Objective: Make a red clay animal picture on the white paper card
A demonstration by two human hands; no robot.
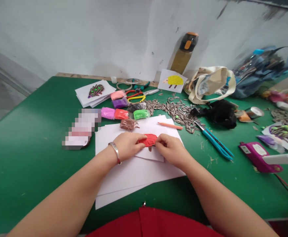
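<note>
A flattened oval of red modelling clay (150,140) lies on a small white paper (156,158), with a short brown clay piece (150,149) under its lower edge. My left hand (127,144) rests at the left of the oval, thumb and forefinger stretched apart and touching the clay. At the right edge, my right hand (170,148) has its fingertips pinched together against the clay. Whatever is between those fingertips is hidden. Larger white sheets (126,176) lie beneath, with an orange pencil (170,126) and a bag of brown clay (128,124) on top.
Bagged clay (121,114), scissors (141,96) and scattered sunflower seeds (178,110) lie beyond the paper. A phone (82,128) is at left; a blue cutter-like tool (216,141) and magenta device (259,156) at right. A yellow hedgehog picture (172,81) leans by a bottle (184,52).
</note>
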